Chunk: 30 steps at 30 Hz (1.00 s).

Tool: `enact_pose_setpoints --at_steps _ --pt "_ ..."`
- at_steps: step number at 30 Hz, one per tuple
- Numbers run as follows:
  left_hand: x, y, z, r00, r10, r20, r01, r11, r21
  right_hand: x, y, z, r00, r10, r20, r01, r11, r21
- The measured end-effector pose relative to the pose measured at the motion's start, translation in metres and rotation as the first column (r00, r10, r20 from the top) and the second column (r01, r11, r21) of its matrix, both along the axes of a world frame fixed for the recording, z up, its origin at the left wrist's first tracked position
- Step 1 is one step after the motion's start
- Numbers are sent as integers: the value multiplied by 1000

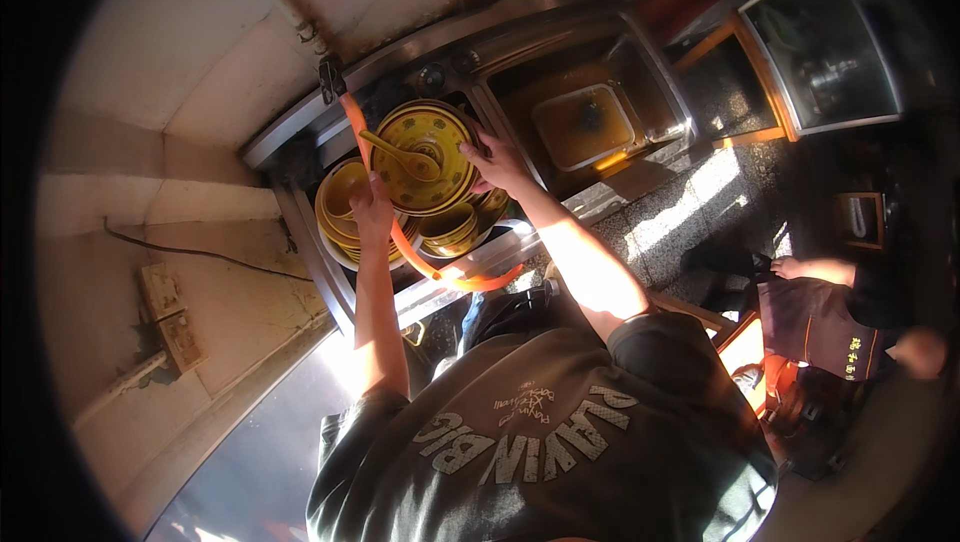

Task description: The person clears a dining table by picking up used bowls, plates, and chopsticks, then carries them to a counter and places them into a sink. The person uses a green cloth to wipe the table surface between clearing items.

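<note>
My right hand (496,161) grips the right rim of a stack of yellow patterned plates (448,180), thumb on top and fingers at the edge. A yellow soup spoon (412,164) lies across the top plate. My left hand (373,206) is at the stack's lower left, over an orange hose (356,118); whether it grips the hose or a plate rim is hidden. Beside it, a yellow bowl (343,189) sits on more stacked dishes. More nested yellow bowls (450,231) stand below the plates, inside the left sink basin.
To the right, a second sink basin (525,84) holds a rectangular tray (585,129) in brownish water. The hose hangs over the steel front edge (487,261). A tiled wall (217,129) borders the left. Another person (817,317) is at the far right, near a wood-framed glass panel (821,47).
</note>
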<state>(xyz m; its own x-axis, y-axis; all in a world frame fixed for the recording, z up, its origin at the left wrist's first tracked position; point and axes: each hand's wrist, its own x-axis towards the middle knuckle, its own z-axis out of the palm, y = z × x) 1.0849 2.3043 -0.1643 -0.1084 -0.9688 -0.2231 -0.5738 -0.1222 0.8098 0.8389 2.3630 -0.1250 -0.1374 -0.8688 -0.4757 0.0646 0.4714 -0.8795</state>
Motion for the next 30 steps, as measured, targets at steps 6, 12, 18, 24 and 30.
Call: enact_pose_setpoints --at_steps 6,12,18,24,30 --pt "-9 12 -3 890 152 -430 -123 988 93 -1 11 -6 996 -63 68 63 998 -11" --pt "15 14 2 887 203 -415 -138 974 182 -2 24 -11 956 -78 284 74 997 26" --pt "20 10 -9 870 254 -423 -216 967 136 1 25 -22 946 -102 307 85 994 69" --pt "25 7 -7 909 193 -370 -201 979 16 7 21 -37 963 -155 222 155 988 21" --pt "28 4 -12 964 152 -218 -167 984 -54 8 17 -39 988 -115 102 115 993 -2"
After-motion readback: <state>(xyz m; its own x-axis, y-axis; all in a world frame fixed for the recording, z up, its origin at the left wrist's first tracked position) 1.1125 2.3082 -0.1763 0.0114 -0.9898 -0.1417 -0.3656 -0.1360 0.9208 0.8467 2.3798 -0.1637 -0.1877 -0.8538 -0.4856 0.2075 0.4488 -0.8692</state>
